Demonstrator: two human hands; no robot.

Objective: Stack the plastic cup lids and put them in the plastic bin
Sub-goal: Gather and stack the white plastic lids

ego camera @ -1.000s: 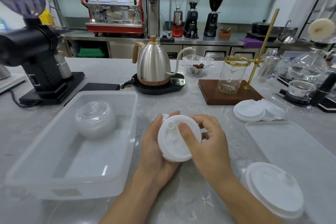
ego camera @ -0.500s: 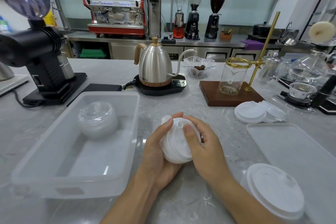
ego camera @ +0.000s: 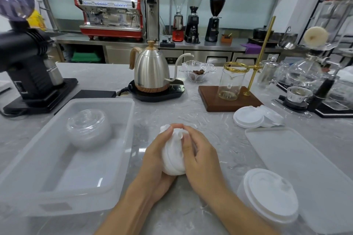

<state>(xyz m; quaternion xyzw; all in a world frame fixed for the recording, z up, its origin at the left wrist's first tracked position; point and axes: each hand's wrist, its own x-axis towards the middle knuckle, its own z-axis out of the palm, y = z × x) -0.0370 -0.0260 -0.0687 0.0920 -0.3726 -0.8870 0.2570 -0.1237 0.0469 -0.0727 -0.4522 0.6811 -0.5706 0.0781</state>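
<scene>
On the marble counter (ego camera: 210, 120) a steel kettle (ego camera: 150, 68) stood on its black base straight beyond our hands, with a glass dish (ego camera: 197, 71) and a glass carafe (ego camera: 231, 84) on a wooden stand (ego camera: 229, 101) to its right. A black grinder (ego camera: 26, 74) sat at the far left, just behind the bin (ego camera: 118, 139). Nothing stood between our hands and the bin, whose near long wall lay just to the left of them. A flat translucent bin lid (ego camera: 298, 160) lay to the right, with a white lid (ego camera: 248, 117) and some clear ones just beyond it, and a stack of large white lids (ego camera: 267, 194) at the lower right, beside our right forearm.

The bin's left side and near corner ran out of view, as did the right edge of the bin lid. The clear domed lids (ego camera: 88, 128) already in the bin blurred together, so we could not count them. How many lids made up the white stack (ego camera: 172, 158) in our hands was also hard to tell, since our fingers hid much of it.

That stack stood on edge between our palms, low over the counter and right of the bin. Our left hand (ego camera: 156, 156) cupped it from the left with fingers curled round its back and thumb on top; our right hand (ego camera: 200, 156) gripped it from the right, thumb pressed on its face.
</scene>
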